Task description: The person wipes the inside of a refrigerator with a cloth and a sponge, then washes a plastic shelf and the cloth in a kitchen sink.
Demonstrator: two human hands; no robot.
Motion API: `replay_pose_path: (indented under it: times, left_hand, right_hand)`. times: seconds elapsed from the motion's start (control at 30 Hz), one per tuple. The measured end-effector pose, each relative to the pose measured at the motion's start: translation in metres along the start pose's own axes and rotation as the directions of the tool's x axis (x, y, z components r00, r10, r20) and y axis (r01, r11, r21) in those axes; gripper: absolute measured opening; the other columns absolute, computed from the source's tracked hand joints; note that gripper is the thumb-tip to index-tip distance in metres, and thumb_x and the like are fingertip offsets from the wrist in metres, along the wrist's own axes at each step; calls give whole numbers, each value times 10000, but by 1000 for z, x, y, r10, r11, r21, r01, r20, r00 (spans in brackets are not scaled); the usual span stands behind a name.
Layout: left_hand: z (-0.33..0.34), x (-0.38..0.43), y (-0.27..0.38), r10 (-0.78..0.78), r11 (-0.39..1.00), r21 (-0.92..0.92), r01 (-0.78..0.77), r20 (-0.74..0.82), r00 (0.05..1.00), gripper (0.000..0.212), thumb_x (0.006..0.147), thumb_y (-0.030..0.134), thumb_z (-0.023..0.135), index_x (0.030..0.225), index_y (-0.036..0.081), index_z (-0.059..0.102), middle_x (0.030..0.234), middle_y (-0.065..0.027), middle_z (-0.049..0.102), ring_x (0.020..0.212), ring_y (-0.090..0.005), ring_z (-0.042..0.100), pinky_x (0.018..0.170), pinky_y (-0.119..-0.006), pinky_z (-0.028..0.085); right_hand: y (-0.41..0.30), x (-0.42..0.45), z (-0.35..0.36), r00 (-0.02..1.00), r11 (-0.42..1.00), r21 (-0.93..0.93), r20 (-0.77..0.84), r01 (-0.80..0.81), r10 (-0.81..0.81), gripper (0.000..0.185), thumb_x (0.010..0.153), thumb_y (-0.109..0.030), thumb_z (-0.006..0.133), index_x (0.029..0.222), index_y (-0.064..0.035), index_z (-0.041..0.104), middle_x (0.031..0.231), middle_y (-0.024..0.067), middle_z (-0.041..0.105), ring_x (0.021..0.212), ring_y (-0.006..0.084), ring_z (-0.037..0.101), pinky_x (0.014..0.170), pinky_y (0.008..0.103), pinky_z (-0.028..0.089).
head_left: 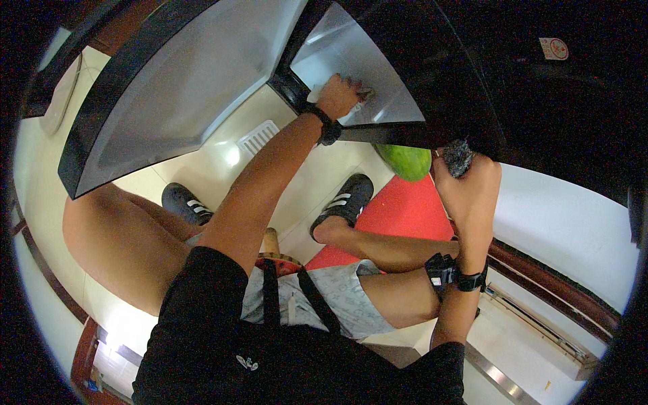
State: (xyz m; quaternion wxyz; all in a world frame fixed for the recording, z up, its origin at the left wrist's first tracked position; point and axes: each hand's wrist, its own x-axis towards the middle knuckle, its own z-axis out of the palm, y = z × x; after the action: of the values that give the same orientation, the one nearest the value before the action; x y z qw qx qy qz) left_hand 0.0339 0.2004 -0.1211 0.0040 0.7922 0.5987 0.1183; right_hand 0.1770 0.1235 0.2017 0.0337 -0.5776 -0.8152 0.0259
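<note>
My left hand (339,98), with a black band at the wrist, reaches in against a shiny grey panel (354,55) framed in black. A small crumpled piece (365,95), whitish and brown, shows at its fingers; it looks like a cloth or tissue, partly hidden by the hand. My right hand (473,190) grips a dark grey wiry scouring pad (457,158) beside the lower edge of the dark cabinet-like body (471,86). At left, a thick black-edged door (187,86) with a grey inner face stands swung out.
A green watermelon-like fruit (409,161) lies beside a red surface (405,210) near my right hand. A white slotted piece (258,136) is on the pale tiled floor (298,202). My black shoes (347,200) and knees flank a wooden handle (271,240).
</note>
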Motion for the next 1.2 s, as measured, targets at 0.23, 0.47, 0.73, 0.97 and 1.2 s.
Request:
replay_pose_path:
  times: [0.23,0.47,0.73,0.97,1.2]
  left_hand:
    - [8,14,-29,139,989,-40,-144,-107,985,273,943,318,449,1149,333,628,1100,-53,612,1041,-252,571,779,-424,445]
    - [4,4,6,-122,992,-15,122,5,993,227,886,221,533,1080,244,649,1116,-71,591,993,-252,586,748,-449,463]
    - [13,-5,5,-479,873,-71,482,49,876,256,857,197,553,1098,155,628,1010,-83,536,935,-254,548,690,-408,422]
    - [4,-6,0,-354,935,-54,351,-67,933,323,900,204,470,1191,228,608,1194,-68,543,1045,-259,514,850,-459,348]
    - [11,-4,11,-7,1000,-5,6,-236,972,333,882,156,477,1177,231,614,1210,-28,558,1101,-243,514,945,-522,333]
  right_hand:
    - [-8,0,-3,999,999,42,-10,-30,31,258,672,-201,704,623,33,607,608,236,588,599,417,608,553,434,495]
    - [-9,-1,-1,995,997,-13,-55,-80,79,282,682,-213,699,618,45,607,586,245,582,601,409,621,557,439,494]
    - [3,1,7,993,999,-43,-112,32,-37,295,742,-198,672,633,63,588,551,234,554,514,358,604,496,396,434]
    - [4,-2,6,995,998,-36,-86,53,-56,304,740,-198,664,615,67,582,541,231,548,514,374,595,490,400,435]
    - [-2,-3,5,993,999,-3,-102,55,-55,304,724,-201,674,604,63,583,545,243,539,532,397,592,490,400,444]
